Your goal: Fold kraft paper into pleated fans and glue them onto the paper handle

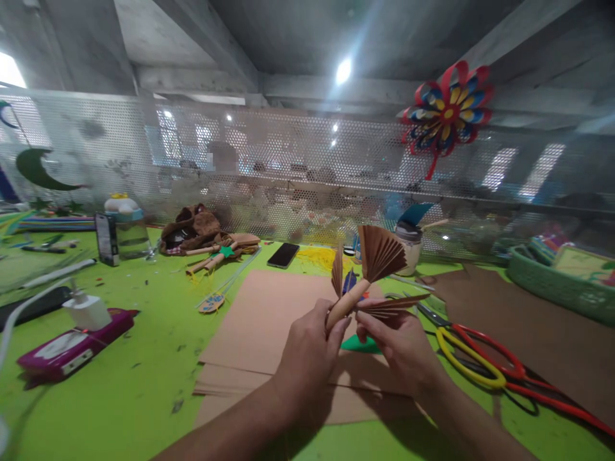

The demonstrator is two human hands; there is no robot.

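Observation:
My left hand [312,349] is closed round a rolled brown paper tube [350,299], which slants up and away to the right. Pleated brown paper fans stick out near the tube: a wide one [379,253] at its far end and a narrow one [337,272] on its left. My right hand [403,346] pinches the inner end of a third pleated fan [391,306] close to the tube. Beneath both hands lies a stack of brown paper sheets [250,320]. A green piece [361,344] shows between the hands, partly covered.
Scissors with red and yellow handles [473,365] lie right of my right hand, beside dark brown paper [480,307]. A phone [283,255], a lidded jar [408,246] and a green basket [557,282] stand farther back. At left is a purple power strip [72,349] with a charger.

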